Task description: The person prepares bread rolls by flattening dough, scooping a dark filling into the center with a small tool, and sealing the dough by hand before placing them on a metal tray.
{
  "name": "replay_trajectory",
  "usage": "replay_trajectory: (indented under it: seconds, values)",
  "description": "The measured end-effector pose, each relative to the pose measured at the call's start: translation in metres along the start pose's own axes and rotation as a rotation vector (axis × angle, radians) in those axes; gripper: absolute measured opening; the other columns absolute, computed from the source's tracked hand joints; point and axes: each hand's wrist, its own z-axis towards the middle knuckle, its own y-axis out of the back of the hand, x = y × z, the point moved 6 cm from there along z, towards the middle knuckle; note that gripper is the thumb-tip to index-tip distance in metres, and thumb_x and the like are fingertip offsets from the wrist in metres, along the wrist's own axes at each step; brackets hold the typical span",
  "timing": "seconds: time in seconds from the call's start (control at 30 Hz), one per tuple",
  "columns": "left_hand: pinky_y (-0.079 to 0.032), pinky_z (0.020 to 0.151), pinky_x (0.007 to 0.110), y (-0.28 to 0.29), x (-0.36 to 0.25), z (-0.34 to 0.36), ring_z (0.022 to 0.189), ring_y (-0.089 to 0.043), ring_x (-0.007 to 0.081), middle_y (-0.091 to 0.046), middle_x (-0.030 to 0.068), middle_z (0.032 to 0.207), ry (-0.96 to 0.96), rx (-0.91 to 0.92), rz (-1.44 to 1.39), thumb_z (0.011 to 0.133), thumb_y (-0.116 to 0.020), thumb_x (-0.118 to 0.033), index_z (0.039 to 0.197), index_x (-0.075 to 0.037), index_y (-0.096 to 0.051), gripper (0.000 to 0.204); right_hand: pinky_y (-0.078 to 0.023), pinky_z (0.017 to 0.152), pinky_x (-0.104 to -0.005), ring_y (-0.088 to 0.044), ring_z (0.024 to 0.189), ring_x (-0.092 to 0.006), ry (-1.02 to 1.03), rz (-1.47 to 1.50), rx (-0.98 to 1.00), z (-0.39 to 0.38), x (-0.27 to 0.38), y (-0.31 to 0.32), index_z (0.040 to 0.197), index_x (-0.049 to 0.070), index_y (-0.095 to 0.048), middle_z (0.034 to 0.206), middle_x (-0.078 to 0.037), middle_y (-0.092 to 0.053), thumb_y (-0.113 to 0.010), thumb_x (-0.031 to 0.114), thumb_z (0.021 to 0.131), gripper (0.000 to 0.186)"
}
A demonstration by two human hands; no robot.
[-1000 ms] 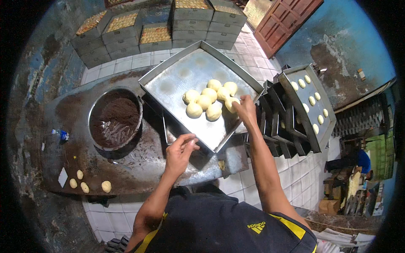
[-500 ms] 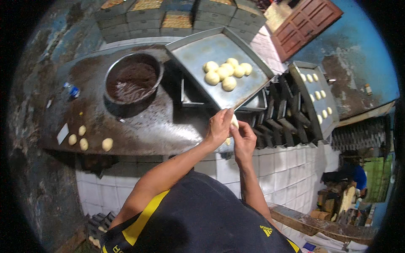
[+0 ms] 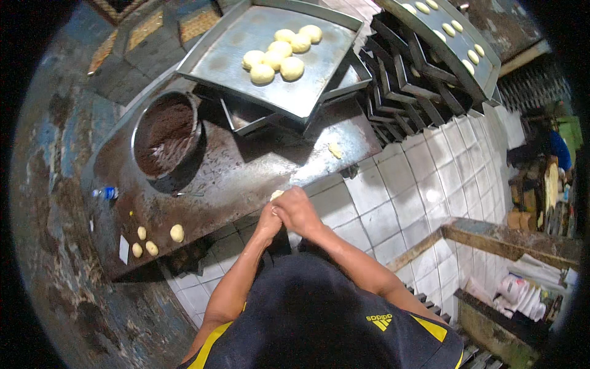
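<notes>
My two hands meet in front of me at the near edge of the worktable (image 3: 246,178). A small piece of pale dough (image 3: 278,195) shows at the top between them. My left hand (image 3: 269,221) is closed around it, and my right hand (image 3: 298,212) presses over it with curled fingers. Much of the dough is hidden by the hands. Beyond them a metal tray (image 3: 221,52) carries several round dough balls (image 3: 281,49). To the left stands a metal bowl (image 3: 196,123) with dark brown crumbly filling (image 3: 166,132).
Several dough pieces (image 3: 177,233) lie at the table's left end, beside a white flat card (image 3: 124,249) and a blue-and-clear plastic item (image 3: 106,193). A dough scrap (image 3: 334,150) sits near the front edge. Stacked dark metal trays (image 3: 399,86) and a tray of oval dough pieces (image 3: 485,71) stand right.
My hands have moved left and closer to my body, away from the tray's near corner, with the dough still between them. The view has turned, so the table now appears tilted.
</notes>
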Motion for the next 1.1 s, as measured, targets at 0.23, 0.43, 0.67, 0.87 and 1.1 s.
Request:
replay_trajectory:
  seconds: [0.23, 0.43, 0.67, 0.87, 1.1]
  values:
    - [-0.049, 0.095, 0.031, -0.054, -0.057, 0.09, 0.108, -0.063, 0.0144, -0.069, 0.0043, 0.121, -0.185, 0.288, -0.155, 0.09, -0.072, -0.011, 0.126, -0.003, -0.064, 0.038, -0.055, 0.079, -0.0381, -0.071, 0.086, -0.0277, -0.692, -0.161, -0.349, -0.013, -0.178, 0.099, 0.134, -0.003, -0.045, 0.099, -0.015, -0.072, -0.065, 0.009, 0.093, 0.048]
    - [-0.049, 0.1, 0.032, -0.123, -0.059, 0.181, 0.112, -0.064, 0.0153, -0.069, 0.0073, 0.123, -0.118, 0.428, -0.332, 0.088, -0.076, -0.011, 0.128, -0.003, -0.064, 0.043, -0.055, 0.077, -0.0421, -0.071, 0.088, -0.0355, -0.664, -0.316, -0.236, -0.012, -0.197, 0.074, 0.135, -0.003, -0.039, 0.095, -0.02, -0.07, -0.064, 0.001, 0.091, 0.051]
    - [-0.045, 0.105, 0.032, -0.131, -0.078, 0.174, 0.119, -0.061, 0.0171, -0.067, 0.0084, 0.129, -0.173, 0.319, -0.078, 0.089, -0.073, -0.006, 0.134, -0.001, -0.058, 0.048, -0.054, 0.095, -0.0398, -0.068, 0.111, -0.031, -0.973, 0.322, -0.243, -0.104, -0.13, 0.124, 0.145, -0.001, -0.034, 0.119, -0.019, -0.068, -0.067, -0.002, 0.088, 0.066]
    - [-0.042, 0.109, 0.037, -0.153, -0.122, 0.093, 0.129, -0.054, 0.0221, -0.061, 0.0097, 0.135, -0.345, 0.574, 0.106, 0.091, -0.068, -0.02, 0.143, -0.004, -0.05, 0.057, -0.049, 0.106, -0.0407, -0.058, 0.128, -0.0271, -0.34, -0.15, -0.188, -0.029, -0.046, 0.163, 0.15, 0.003, -0.037, 0.139, -0.02, -0.057, -0.068, -0.005, 0.086, 0.072]
    - [-0.048, 0.069, 0.032, -0.079, -0.14, 0.022, 0.075, -0.056, 0.0143, -0.062, 0.0038, 0.086, -0.448, -0.154, -0.345, 0.109, -0.044, -0.044, 0.1, -0.004, -0.062, 0.045, -0.056, 0.085, -0.0323, -0.07, 0.096, -0.021, -0.545, 0.444, -0.285, 0.004, -0.026, 0.116, 0.137, -0.002, -0.054, 0.106, -0.014, -0.072, -0.075, 0.01, 0.089, 0.054]
